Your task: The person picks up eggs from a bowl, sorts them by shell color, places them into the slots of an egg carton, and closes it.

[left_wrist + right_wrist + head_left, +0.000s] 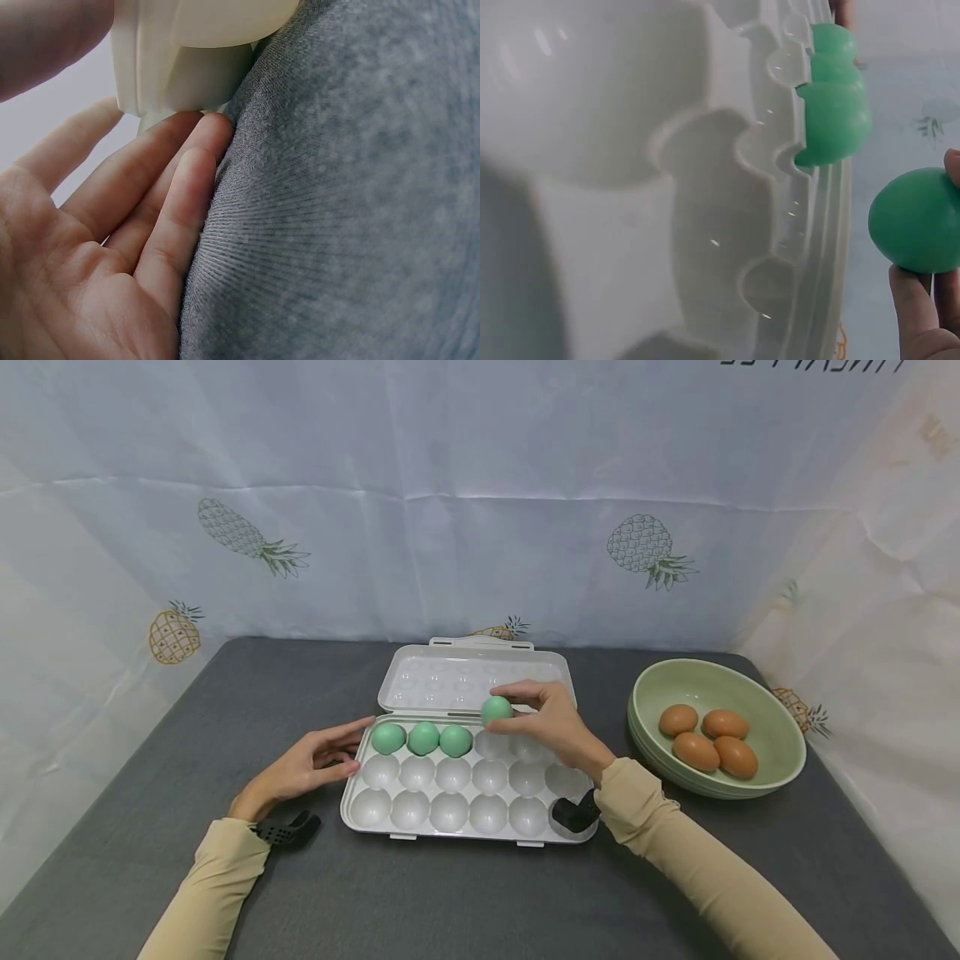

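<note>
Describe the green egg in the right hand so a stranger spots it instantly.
On the dark gray table lies an open white egg tray, its lid folded back. Three green eggs sit in its back row, at the left end; just right of them, the right hand pinches the green egg. It alone is held clear of the tray, while those three rest in it.

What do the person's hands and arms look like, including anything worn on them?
The left hand and right hand wear no gloves. The left sleeve and right sleeve are plain beige, creased near the cuffs. A black band shows at the left wrist, a black rounded device at the right.
</note>
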The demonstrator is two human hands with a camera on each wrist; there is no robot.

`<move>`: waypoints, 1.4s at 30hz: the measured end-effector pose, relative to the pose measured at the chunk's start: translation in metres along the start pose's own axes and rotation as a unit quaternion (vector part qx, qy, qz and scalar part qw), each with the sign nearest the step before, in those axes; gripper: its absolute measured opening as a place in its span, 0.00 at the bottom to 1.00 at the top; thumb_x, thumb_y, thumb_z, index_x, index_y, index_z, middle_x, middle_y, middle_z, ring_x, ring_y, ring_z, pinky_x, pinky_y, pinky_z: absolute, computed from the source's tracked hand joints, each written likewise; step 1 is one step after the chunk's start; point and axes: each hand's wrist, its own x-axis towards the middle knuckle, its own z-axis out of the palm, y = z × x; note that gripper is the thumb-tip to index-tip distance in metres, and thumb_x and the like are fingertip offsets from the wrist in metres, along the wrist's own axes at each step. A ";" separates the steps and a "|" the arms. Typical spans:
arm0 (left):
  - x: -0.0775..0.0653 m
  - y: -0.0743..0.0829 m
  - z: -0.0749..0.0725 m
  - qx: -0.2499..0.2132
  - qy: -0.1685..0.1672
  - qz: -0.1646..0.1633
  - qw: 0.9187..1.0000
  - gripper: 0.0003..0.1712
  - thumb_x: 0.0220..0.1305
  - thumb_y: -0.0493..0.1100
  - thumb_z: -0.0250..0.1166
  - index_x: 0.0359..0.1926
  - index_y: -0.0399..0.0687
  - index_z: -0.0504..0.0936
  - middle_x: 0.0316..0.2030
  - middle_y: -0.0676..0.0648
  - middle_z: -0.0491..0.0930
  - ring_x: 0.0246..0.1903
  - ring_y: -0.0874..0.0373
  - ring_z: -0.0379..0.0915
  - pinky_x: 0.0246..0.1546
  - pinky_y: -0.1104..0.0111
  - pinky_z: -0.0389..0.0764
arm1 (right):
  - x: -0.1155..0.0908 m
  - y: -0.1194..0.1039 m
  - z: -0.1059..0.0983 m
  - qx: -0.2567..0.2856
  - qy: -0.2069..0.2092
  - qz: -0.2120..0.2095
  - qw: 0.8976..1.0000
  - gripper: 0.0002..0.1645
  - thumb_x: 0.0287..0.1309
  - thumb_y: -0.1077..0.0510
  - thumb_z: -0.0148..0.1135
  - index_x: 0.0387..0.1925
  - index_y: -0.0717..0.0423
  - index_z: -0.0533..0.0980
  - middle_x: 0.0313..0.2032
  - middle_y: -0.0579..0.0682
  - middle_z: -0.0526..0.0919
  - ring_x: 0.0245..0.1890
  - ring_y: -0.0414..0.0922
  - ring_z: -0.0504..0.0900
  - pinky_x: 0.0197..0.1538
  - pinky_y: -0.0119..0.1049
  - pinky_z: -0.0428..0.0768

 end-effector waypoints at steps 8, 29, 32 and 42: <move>0.000 0.001 0.000 -0.002 -0.004 0.009 1.000 0.38 0.70 0.29 0.62 0.76 0.29 0.58 0.65 0.19 0.68 0.60 0.79 0.72 0.51 0.78 0.79 | -0.003 0.009 0.007 -0.004 -0.013 0.042 0.999 0.32 0.46 0.67 0.79 0.57 0.65 0.82 0.58 0.60 0.84 0.57 0.54 0.86 0.57 0.39 0.84; 0.000 -0.002 0.000 -0.008 -0.002 0.027 1.000 0.38 0.68 0.28 0.63 0.76 0.28 0.59 0.67 0.50 0.75 0.60 0.75 0.75 0.50 0.77 0.80 | -0.006 0.023 0.010 -0.017 -0.016 0.071 0.997 0.32 0.43 0.66 0.81 0.55 0.62 0.84 0.49 0.61 0.89 0.49 0.46 0.90 0.51 0.34 0.86; 0.000 -0.003 -0.001 -0.010 -0.003 0.027 1.000 0.38 0.68 0.28 0.62 0.76 0.28 0.59 0.67 0.54 0.75 0.60 0.75 0.75 0.50 0.77 0.80 | -0.006 0.021 0.012 -0.034 -0.017 0.054 0.998 0.31 0.42 0.66 0.82 0.53 0.62 0.85 0.46 0.61 0.90 0.47 0.47 0.91 0.50 0.34 0.86; 0.001 -0.002 -0.001 -0.022 -0.007 0.031 0.999 0.38 0.69 0.28 0.62 0.76 0.28 0.58 0.66 0.64 0.73 0.60 0.75 0.74 0.51 0.77 0.80 | -0.007 0.022 0.016 -0.069 -0.014 0.034 0.997 0.27 0.41 0.66 0.83 0.49 0.62 0.87 0.47 0.61 0.90 0.47 0.50 0.91 0.50 0.35 0.86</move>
